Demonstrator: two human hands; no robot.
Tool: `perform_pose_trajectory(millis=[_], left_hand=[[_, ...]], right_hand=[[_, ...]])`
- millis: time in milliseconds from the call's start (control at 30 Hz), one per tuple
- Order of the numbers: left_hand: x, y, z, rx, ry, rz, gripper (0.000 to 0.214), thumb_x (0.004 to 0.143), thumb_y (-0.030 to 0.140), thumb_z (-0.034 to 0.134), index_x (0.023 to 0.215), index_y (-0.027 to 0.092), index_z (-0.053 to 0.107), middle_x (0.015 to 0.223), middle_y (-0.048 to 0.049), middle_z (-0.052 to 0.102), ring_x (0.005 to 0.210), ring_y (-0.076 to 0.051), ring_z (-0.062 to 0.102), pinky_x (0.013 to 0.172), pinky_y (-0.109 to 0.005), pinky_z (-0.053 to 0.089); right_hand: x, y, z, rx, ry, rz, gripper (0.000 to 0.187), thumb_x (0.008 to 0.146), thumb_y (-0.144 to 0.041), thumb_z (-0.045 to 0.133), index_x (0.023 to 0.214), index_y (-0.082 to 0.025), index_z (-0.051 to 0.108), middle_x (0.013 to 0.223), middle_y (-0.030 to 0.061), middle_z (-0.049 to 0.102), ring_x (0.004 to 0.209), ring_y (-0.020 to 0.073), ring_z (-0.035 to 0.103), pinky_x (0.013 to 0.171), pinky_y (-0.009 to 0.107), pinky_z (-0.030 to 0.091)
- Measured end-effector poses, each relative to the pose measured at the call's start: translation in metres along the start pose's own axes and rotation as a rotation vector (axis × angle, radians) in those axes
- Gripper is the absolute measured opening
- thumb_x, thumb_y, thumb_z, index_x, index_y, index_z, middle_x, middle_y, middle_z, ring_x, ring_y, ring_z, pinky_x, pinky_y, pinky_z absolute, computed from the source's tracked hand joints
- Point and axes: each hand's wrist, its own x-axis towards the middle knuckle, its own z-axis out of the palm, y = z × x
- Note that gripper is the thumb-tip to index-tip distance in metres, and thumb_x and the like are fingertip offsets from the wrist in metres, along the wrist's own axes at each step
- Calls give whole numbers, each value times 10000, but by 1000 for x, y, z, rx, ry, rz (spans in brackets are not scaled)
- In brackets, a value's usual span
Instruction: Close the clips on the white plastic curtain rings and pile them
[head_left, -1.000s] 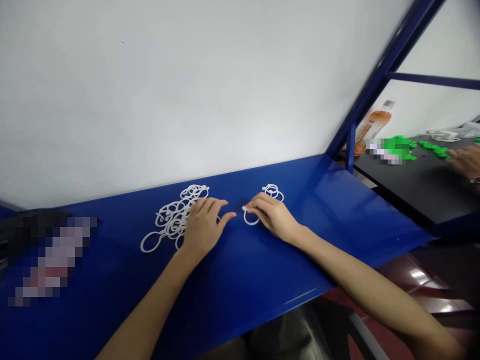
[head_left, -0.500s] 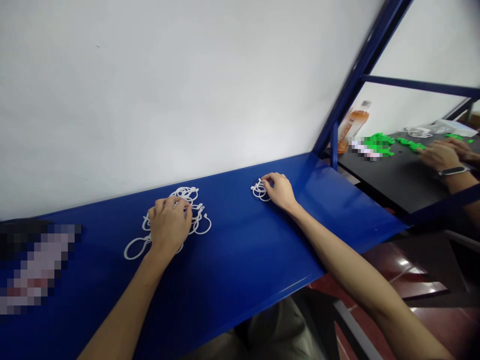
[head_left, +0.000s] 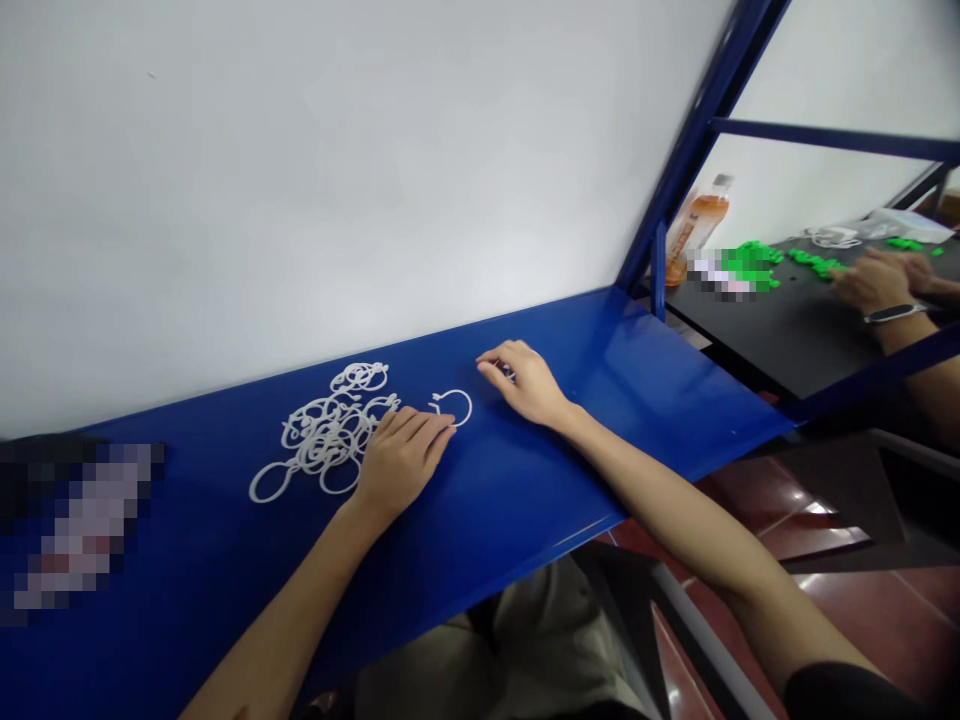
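On the blue counter [head_left: 480,520], the left hand [head_left: 397,465] has thumb and fingers drawn together, pinching the near edge of an open ring [head_left: 470,406] that points toward two o'clock from that hand. Gripped there, most of its loop stands clear of the skin, and the gap, at about nine o'clock on the ring, is uncovered. Between nine and ten o'clock from the left hand lies a tangled heap of white rings [head_left: 324,445], probably kept close for easy reach, with a smaller bunch [head_left: 360,378] at eleven o'clock near the wall [head_left: 337,180]. The right hand [head_left: 521,383] arches at two o'clock from the left one, thumb and forefinger slightly parted at the tips; white ring parts [head_left: 510,374] show in that gap, but whether the fingers grip them I cannot tell. These sit well apart from the heap, presumably so the loops do not snag. Farther off toward two o'clock, a co-worker's hand [head_left: 874,283] rests near green pieces [head_left: 752,260] and a bottle [head_left: 697,235].
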Motion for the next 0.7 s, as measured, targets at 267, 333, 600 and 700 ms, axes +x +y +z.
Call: perform_pose_trajectory(millis=[267,333,600,700], left_hand=[[-2,3,7,-77,-58,-70,200,958,329,531,939,235,706,907,-60,754,907,-227,658,909,-395,462],[-3,2,10,-133,6,-129,181,951,334,535,932,225,678,900,-59,744,896,-219,664,903,-384,476],[1,4,3,-313,30,-309,237,949,399,546,1073,237,666,906,-22,728,791,-165,658,814,-310,506],[1,3,1,-297,45,-342,210,938,405,561,952,233,681,862,-15,711,763,-162,641,778,-295,500]], right_hand=[[-18,-34,20,275,-405,-61,204,1018,-258,506,1085,-161,671,917,37,738,771,131,669,744,244,474],[-19,-33,21,273,-407,-95,216,1020,-250,500,1109,-158,675,978,56,746,842,149,687,790,261,489],[-20,-34,19,325,-487,-158,222,1015,-268,526,1125,-171,692,974,48,753,846,161,700,793,280,520],[-21,-38,17,301,-438,-104,246,1019,-300,518,1169,-172,665,1030,65,742,900,177,701,824,302,528]])
